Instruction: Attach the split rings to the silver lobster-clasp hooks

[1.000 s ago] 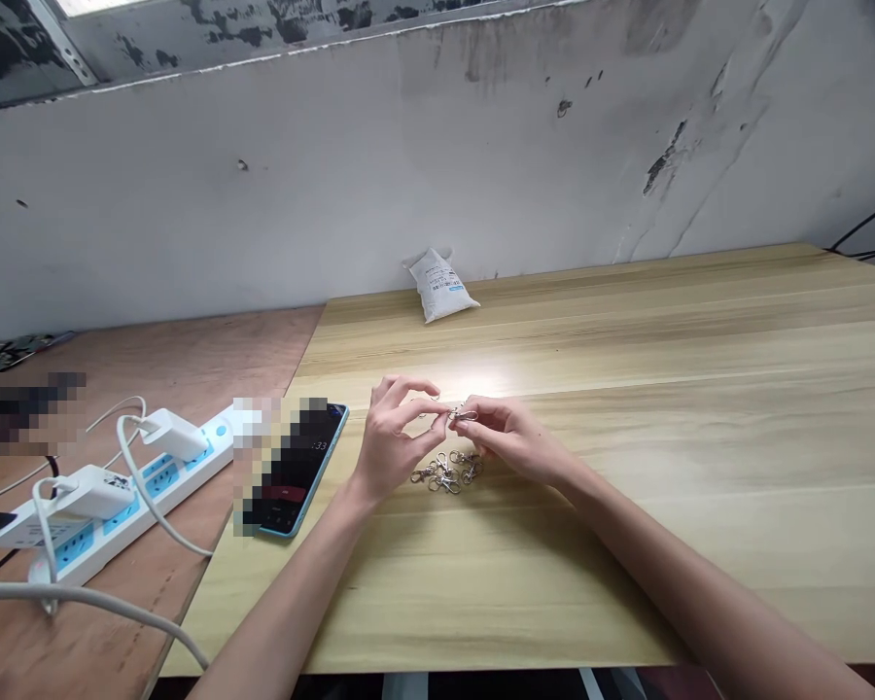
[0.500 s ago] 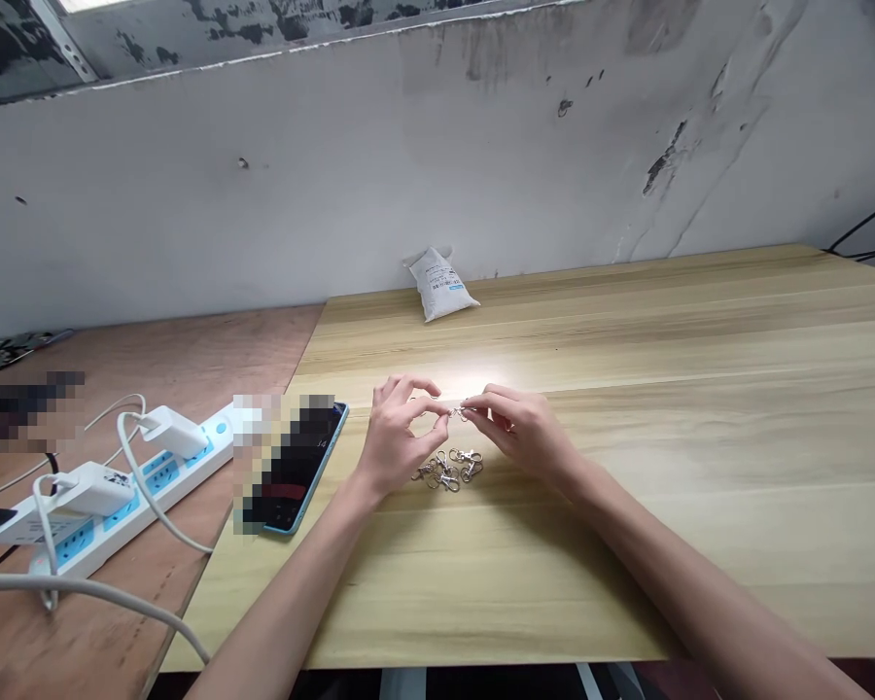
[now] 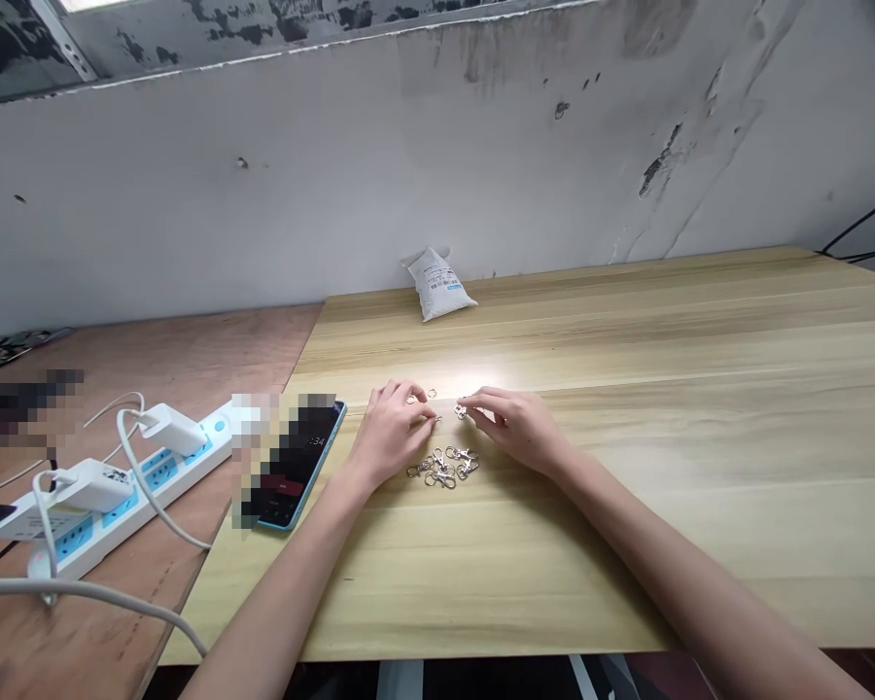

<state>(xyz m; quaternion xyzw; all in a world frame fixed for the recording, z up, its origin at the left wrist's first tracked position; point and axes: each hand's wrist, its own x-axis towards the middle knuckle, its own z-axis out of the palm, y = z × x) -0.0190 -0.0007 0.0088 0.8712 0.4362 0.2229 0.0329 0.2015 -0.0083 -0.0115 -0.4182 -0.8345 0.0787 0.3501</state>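
Observation:
My left hand (image 3: 395, 430) is low over the table, thumb and forefinger pinched around a tiny shiny metal piece (image 3: 438, 418), perhaps a ring. Facing it, my right hand (image 3: 517, 426) has its fingertips closed at a small silver metal piece (image 3: 461, 412), whose exact shape is too small to make out. Between my wrists lies a loose pile of silver swivel lobster clasps (image 3: 441, 478). Just beyond my left fingers, a thin metal ring (image 3: 432, 393) rests on the wood, with another ring (image 3: 410, 399) partly hidden by the hand.
A phone (image 3: 298, 467) with a blue edge lies left of my left forearm. Farther left, a white power strip (image 3: 153, 496) holds plugged-in chargers and cables on a brown board. A white plastic packet (image 3: 439, 285) sits at the back against the wall (image 3: 298, 204).
My hands were together, both pinching small metal parts; now they are apart. The left has moved left and down, uncovering rings on the table. The clasp pile looks unchanged.

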